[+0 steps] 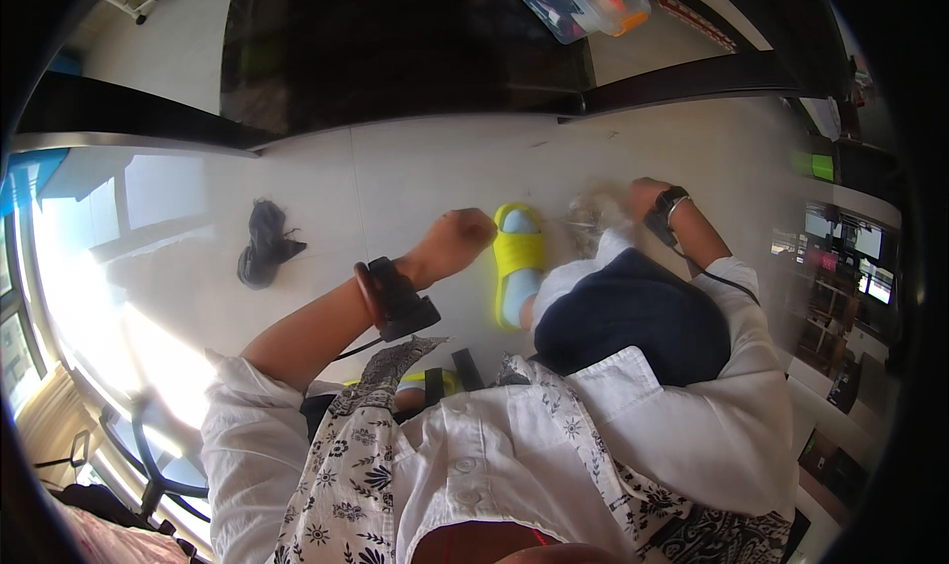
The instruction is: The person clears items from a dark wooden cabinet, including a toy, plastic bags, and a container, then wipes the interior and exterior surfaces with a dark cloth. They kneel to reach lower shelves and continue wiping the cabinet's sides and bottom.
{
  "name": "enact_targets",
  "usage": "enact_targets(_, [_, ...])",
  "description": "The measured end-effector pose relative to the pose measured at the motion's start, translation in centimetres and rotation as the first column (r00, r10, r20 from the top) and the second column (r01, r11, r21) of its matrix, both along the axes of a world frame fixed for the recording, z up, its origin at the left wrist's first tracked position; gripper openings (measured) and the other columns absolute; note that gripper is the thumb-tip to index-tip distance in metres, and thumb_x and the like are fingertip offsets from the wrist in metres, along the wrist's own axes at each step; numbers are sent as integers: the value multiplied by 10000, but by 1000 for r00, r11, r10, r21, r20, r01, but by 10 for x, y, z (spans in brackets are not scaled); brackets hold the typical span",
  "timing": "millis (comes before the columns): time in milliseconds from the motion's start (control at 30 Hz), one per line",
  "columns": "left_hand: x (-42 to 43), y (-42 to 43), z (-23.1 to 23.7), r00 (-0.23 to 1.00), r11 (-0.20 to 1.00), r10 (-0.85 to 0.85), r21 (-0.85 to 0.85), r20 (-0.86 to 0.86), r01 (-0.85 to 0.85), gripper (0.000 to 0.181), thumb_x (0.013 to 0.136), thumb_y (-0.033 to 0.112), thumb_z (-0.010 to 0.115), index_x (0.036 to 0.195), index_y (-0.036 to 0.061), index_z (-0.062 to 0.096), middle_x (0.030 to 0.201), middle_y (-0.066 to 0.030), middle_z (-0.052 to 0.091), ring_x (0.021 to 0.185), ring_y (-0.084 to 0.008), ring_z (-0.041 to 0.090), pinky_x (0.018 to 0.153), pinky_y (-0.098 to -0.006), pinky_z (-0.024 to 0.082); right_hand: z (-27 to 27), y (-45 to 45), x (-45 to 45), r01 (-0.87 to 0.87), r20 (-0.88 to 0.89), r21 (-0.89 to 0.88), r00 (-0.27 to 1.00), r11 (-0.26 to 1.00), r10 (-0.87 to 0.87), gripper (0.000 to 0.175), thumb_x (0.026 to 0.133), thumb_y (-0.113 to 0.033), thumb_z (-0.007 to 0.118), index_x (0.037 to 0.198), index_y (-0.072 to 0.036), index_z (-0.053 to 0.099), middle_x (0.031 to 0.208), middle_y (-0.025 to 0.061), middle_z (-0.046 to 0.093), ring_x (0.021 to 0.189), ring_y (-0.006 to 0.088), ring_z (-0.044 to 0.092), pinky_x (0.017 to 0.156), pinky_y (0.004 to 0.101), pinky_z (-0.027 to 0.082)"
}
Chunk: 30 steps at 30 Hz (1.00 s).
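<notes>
My left hand (pixel 461 244) is curled into a loose fist above the pale floor, beside the toe of a yellow slide sandal (pixel 519 241) worn over a light blue sock. Nothing shows in its fingers. Farther right, my right hand (pixel 646 197) is blurred, and its fingertips are hard to make out. A blurred, crumpled beige-and-whitish bundle (pixel 593 212) lies just left of that hand; whether they touch cannot be told. On the floor at left is a crumpled dark grey cloth item (pixel 265 245), possibly a sock.
A dark, glossy table (pixel 400 45) stands ahead, with a clear plastic box (pixel 578 4) with orange clips at its far right. My raised knee in dark cloth (pixel 630 319) is below my right hand. A black metal chair frame (pixel 152 482) stands at lower left, near bright windows.
</notes>
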<state>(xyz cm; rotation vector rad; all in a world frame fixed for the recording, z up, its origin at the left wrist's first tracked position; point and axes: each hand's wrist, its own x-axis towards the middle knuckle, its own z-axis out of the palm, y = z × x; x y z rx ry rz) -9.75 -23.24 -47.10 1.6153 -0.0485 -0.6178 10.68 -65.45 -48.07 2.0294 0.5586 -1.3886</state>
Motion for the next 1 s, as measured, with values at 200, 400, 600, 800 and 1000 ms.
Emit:
enact_targets(200, [-65, 167, -64, 901, 634, 347, 643, 260, -430, 162, 812, 133, 681, 964, 81, 664, 996, -132, 663, 996, -316, 601, 924, -439, 448, 108, 204, 43, 757, -643, 637, 627, 147, -441, 332, 1001, -375, 611, 1071, -52, 644, 861, 52, 707, 648, 97, 660, 591, 220, 532])
enact_targets(400, [-127, 235, -64, 807, 172, 497, 875, 319, -452, 580, 733, 201, 775, 1245, 64, 538, 1283, -181, 507, 1203, -394, 471, 1023, -484, 406, 82, 286, 94, 359, -913, 373, -24, -855, -408, 802, 971, -509, 595, 1487, -9, 239, 1274, 268, 511, 1013, 296, 661, 919, 391, 585])
enact_targets(600, [-133, 253, -70, 604, 255, 790, 840, 104, -478, 680, 804, 322, 723, 1368, 19, 492, 1384, -237, 454, 1315, -398, 428, 1089, -433, 388, 37, 269, 161, -21, -986, 163, 20, -986, -163, 766, 986, -475, 579, 1541, -64, 249, 1481, 213, 392, 1287, 365, 495, 979, 455, 562])
enact_targets(800, [-107, 250, -53, 595, 242, 738, 698, 319, -674, 533, 834, 320, 715, 1236, 0, 574, 1292, -254, 547, 1265, -394, 469, 1058, -450, 399, 41, 250, 171, -118, -932, 353, 34, -928, -360, 617, 1002, -364, 582, 1426, 44, 397, 1423, 249, 446, 946, 179, 679, 771, 212, 614])
enact_targets(1000, [-62, 225, -5, 603, 530, 785, 354, 139, -771, 526, 935, 393, 676, 1275, 8, 561, 1377, -171, 523, 1244, -324, 536, 1015, -400, 449, 78, 239, 57, 28, -934, 351, 81, -936, -348, 316, 944, -226, 678, 1113, 28, 594, 1002, 149, 657, 787, 128, 679, 675, 178, 549])
